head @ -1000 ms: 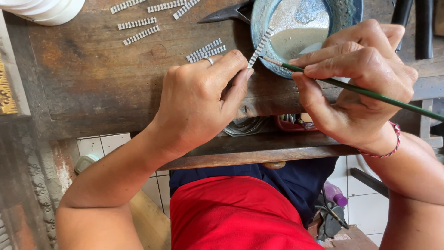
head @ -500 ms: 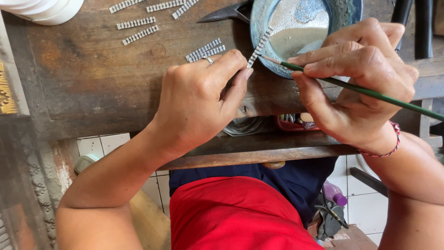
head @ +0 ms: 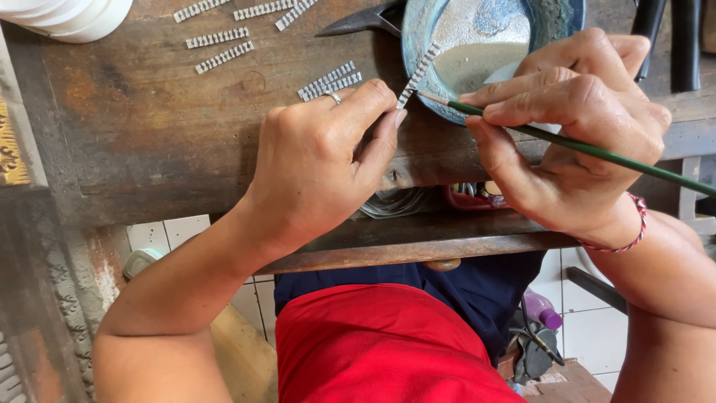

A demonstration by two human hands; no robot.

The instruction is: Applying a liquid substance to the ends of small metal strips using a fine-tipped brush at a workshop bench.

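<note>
At a worn wooden workbench (head: 142,142), seen from above, a person works on a small ridged metal strip. At far left the rim of a white container (head: 71,15) shows at the top edge, and loose silver strips (head: 220,46) lie scattered across the bench top, with another pair (head: 330,80) just beside the left hand. The left hand (head: 324,160), a ring on one finger, pinches the lower end of a silver strip (head: 419,72) between thumb and forefinger, the other fingers curled under; the strip tilts up and to the right over the rim of a blue-green bowl (head: 418,56) holding a pale, cloudy liquid. The right hand (head: 578,142), with a red-and-white cord bracelet (head: 634,231) at the wrist, grips a thin green brush (head: 589,149) between thumb and pressed-together fingers, its tip touching the strip near the left fingertips. A dark metal tool (head: 358,21) rests behind the bowl. Below the bench, a red garment (head: 380,351) covers the person's lap.
</note>
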